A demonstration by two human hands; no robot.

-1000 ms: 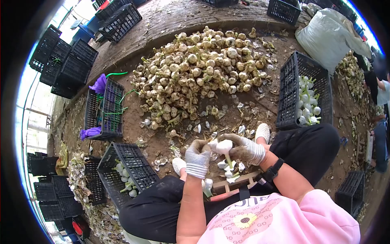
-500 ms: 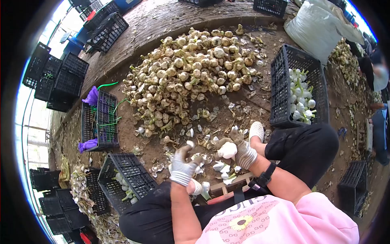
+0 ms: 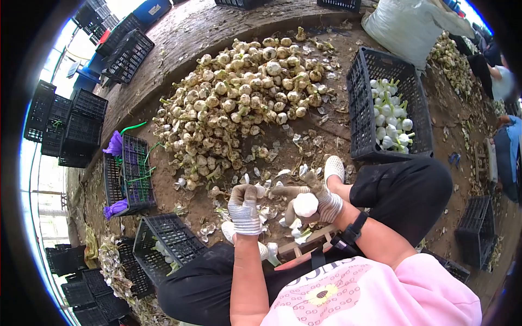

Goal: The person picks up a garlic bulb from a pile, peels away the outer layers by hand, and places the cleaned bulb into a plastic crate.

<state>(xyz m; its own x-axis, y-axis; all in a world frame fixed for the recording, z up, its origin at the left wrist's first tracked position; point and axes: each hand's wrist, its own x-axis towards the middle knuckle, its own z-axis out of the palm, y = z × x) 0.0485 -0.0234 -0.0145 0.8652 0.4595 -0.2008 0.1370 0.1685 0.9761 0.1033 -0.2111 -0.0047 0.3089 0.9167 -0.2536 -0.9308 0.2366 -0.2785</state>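
Observation:
In my gloved right hand, a peeled white garlic bulb rests against the palm, with the fingers closed round it and one finger stretched to the left. My left hand, in a striped, dirt-stained glove, is level with it on the left, its fingers curled together. Something pale shows at its fingertips, too small to name; it may be garlic skin. Just below the right hand lie cleaned white garlic bulbs with short green stems. Ahead is a heap of unpeeled, soil-marked garlic.
A black crate holding white bulbs stands at right; another black crate sits by my left knee. A crate with purple netting is further left. A white sack stands at back right. Other people work at far right. Skins litter the floor.
My left hand has drawn its fingers in and turned more upright. The garlic bulb stays in my right hand, whose finger now stretches left. The whole view has shifted slightly.

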